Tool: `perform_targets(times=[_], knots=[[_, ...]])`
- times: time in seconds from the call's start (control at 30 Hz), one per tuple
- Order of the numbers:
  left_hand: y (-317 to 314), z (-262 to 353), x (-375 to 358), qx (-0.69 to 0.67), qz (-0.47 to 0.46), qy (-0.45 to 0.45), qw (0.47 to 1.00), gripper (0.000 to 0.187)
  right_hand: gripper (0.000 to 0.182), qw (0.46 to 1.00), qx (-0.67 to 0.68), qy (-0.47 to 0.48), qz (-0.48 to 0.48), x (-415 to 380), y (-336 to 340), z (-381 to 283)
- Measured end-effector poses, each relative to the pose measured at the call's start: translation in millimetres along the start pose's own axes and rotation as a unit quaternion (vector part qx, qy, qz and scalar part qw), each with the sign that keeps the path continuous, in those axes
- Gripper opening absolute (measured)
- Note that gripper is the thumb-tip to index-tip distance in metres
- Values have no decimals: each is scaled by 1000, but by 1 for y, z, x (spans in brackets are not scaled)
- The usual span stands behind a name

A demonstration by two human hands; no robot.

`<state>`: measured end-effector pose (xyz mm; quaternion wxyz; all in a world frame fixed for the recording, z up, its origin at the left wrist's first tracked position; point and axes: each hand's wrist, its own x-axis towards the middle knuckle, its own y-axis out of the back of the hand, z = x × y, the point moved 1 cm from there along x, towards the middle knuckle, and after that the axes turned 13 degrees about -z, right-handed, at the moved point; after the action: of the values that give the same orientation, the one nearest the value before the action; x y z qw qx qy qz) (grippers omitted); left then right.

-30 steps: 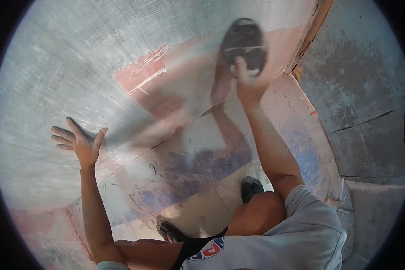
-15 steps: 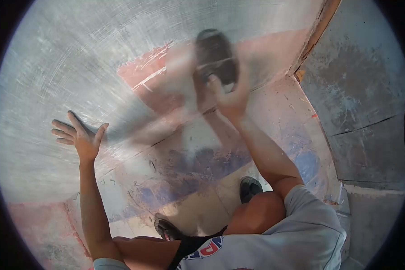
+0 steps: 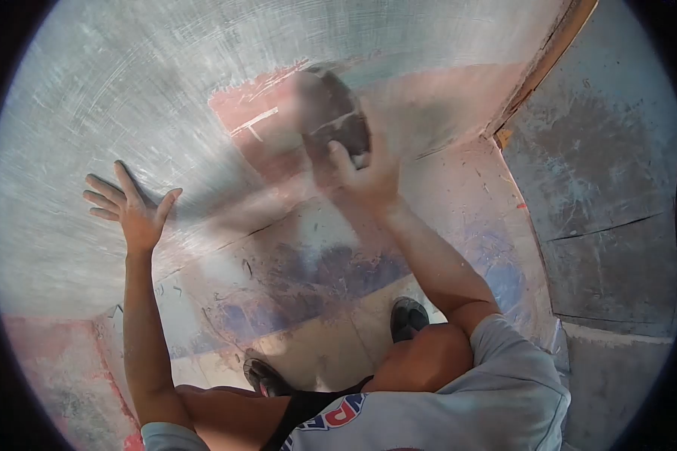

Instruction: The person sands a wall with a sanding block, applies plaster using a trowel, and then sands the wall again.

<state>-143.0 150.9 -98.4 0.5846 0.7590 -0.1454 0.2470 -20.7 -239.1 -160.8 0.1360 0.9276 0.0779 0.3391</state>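
Observation:
My left hand [image 3: 137, 214] rests with spread fingers on the grey, scratched curved wall [image 3: 150, 98] at the left; nothing is in it. Nearer the centre, my right hand [image 3: 368, 169] holds a dark oval pad or tool [image 3: 335, 113], blurred by motion, with the thumb on its lower part. The pad is over a red patch [image 3: 241, 120] on the wall. Whether it touches the surface cannot be made out.
Blue and red stains mark the lower ledge [image 3: 301, 278]. A wooden edge strip [image 3: 557, 52] runs along the upper right, beside a grey panel [image 3: 609, 188]. My dark shoes [image 3: 408, 317] stand on pale flooring [image 3: 316, 353].
My right hand and the dark pad have moved left and slightly down, and the pad is tilted more. My left hand stays spread on the wall. The view has shifted slightly.

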Motion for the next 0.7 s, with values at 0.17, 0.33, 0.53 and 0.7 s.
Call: perform_targets(times=[0.17, 0.33, 0.53, 0.7], knots=[[-2, 0, 0, 9, -5, 8, 1000, 134, 71, 966, 96, -46, 237, 31, 57, 24], [-2, 0, 0, 2, -3, 0, 1000, 133, 72, 971, 41, -12, 234, 25, 34, 19], [-1, 0, 0, -11, -9, 5, 1000, 132, 69, 990, -101, 70, 64, 11, 20, 20], [-1, -1, -1, 3, -6, 8, 1000, 132, 53, 963, -18, -39, 266, 32, 74, 58]])
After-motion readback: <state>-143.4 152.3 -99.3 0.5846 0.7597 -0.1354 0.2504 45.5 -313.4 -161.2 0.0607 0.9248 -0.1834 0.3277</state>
